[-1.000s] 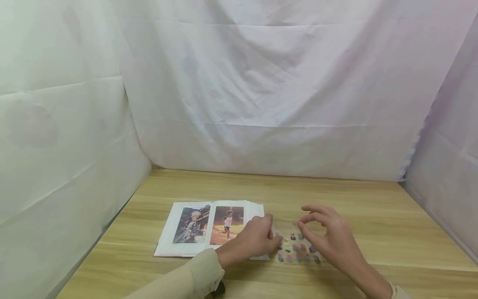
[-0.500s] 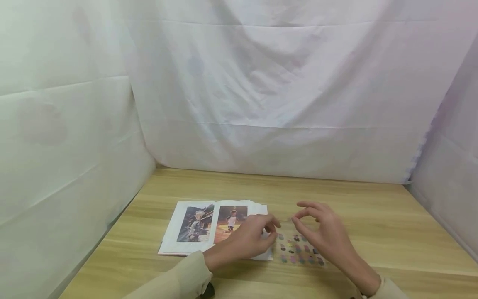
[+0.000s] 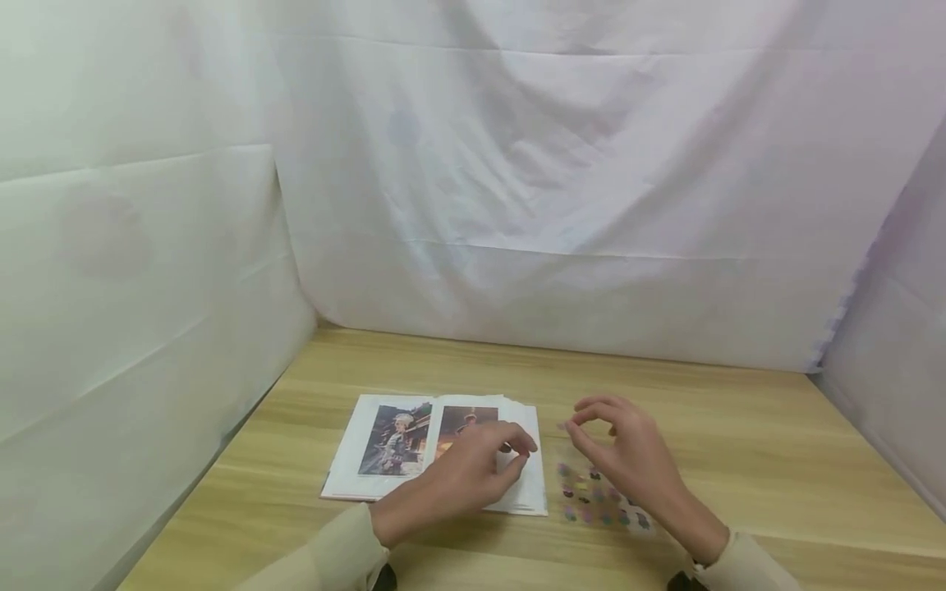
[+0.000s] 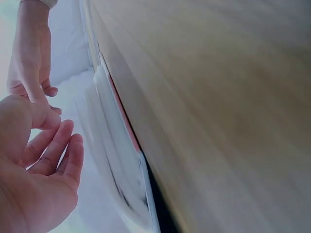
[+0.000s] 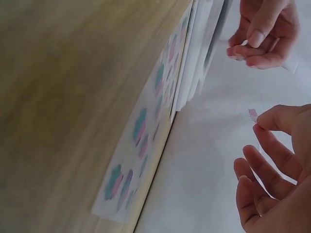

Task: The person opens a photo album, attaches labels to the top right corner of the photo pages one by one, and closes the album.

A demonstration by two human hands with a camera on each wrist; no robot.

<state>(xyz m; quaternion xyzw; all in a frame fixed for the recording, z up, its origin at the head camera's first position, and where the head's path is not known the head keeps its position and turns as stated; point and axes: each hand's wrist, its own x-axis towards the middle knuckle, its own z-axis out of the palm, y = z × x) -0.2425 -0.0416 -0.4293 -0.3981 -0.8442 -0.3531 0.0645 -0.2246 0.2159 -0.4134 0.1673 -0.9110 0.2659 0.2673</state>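
My right hand [image 3: 624, 443] pinches a small pinkish sticker [image 5: 252, 114] between thumb and index finger, raised over the far side of a clear sticker sheet [image 3: 584, 497]. That sheet lies flat on the table, bearing rows of small coloured stickers. Left of it lies an open photo album [image 3: 343, 460] with a photo on each visible page. Over the album's right page hovers my left hand [image 3: 473, 469], its fingers loosely bent with nothing seen between them. It covers much of the right photo [image 3: 451, 427].
The wooden table [image 3: 776, 460] extends around the album and sheet. White cloth [image 3: 554, 205] hangs behind it and on both sides. Dark bands [image 3: 683, 581] show at the sleeve cuffs.
My left hand has lifted off the sticker sheet and moved left over the album. My right hand has moved left and slightly away from me, carrying the sticker.
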